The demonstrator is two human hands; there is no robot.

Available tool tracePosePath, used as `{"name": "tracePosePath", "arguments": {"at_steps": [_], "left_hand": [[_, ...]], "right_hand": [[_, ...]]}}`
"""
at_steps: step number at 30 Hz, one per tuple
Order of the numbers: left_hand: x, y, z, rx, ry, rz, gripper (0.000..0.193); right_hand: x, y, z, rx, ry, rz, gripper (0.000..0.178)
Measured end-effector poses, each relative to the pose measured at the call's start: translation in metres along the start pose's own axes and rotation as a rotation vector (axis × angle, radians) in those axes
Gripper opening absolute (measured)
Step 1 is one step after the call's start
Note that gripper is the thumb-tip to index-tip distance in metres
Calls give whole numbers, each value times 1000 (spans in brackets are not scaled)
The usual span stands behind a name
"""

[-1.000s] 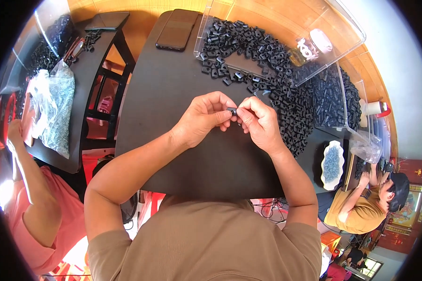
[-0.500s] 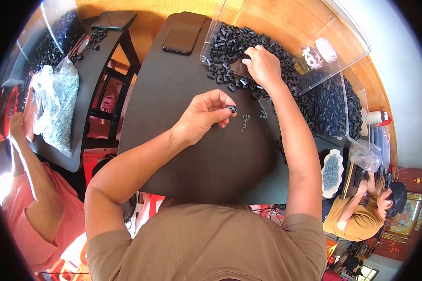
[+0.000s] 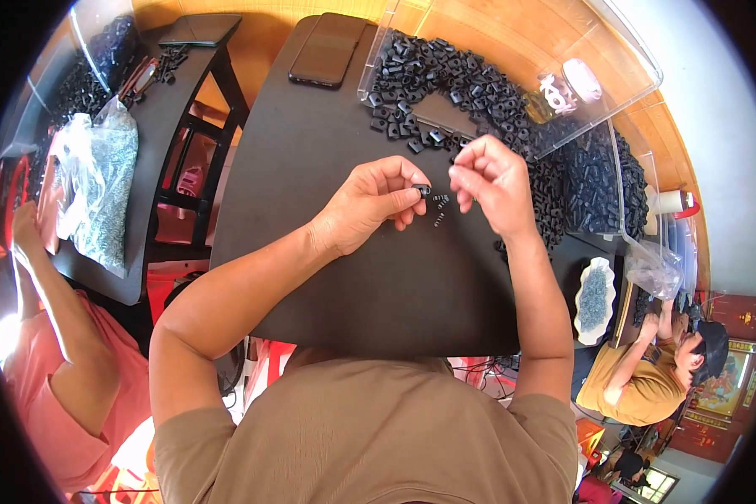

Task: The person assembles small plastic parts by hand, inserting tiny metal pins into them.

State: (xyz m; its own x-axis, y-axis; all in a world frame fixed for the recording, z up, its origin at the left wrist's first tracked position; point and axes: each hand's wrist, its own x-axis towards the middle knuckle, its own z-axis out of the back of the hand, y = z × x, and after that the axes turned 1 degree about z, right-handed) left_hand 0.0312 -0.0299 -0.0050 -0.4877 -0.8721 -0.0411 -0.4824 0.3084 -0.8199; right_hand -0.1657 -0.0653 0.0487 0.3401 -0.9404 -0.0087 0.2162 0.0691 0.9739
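My left hand point(image 3: 371, 202) is closed in a pinch around a small black plastic part point(image 3: 423, 191), held over the dark table point(image 3: 328, 290). A little to its right, my right hand point(image 3: 494, 181) has its thumb and fingertips drawn together. Whatever may be between them is too small to make out. Below and between the two hands, several tiny grey pieces point(image 3: 439, 212) lie on the tabletop. Beyond my right hand spreads a large heap of small black plastic parts point(image 3: 445, 71), partly inside a clear plastic bin point(image 3: 363, 88) lying at the far side.
A phone point(image 3: 326, 52) lies at the far left. A second clear bin point(image 3: 601, 189) of black parts stands at right, near a white dish point(image 3: 594, 301) of small grey pieces. Left, another table holds a clear bag point(image 3: 101, 189). Other people work on both sides.
My right hand has come back from the black parts in the far bin toward my left hand. My left hand stays nearly in place, still holding its part.
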Motion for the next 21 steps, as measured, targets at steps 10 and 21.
{"name": "tracePosePath", "arguments": {"at_steps": [10,21], "left_hand": [[-4,6,-9,63,50,-15,9],[-7,7,-15,157,51,-16,7]], "right_hand": [[-53,-3,-19,351,-15,-61,8],[-55,-26,-21,515,15,37,8]]}}
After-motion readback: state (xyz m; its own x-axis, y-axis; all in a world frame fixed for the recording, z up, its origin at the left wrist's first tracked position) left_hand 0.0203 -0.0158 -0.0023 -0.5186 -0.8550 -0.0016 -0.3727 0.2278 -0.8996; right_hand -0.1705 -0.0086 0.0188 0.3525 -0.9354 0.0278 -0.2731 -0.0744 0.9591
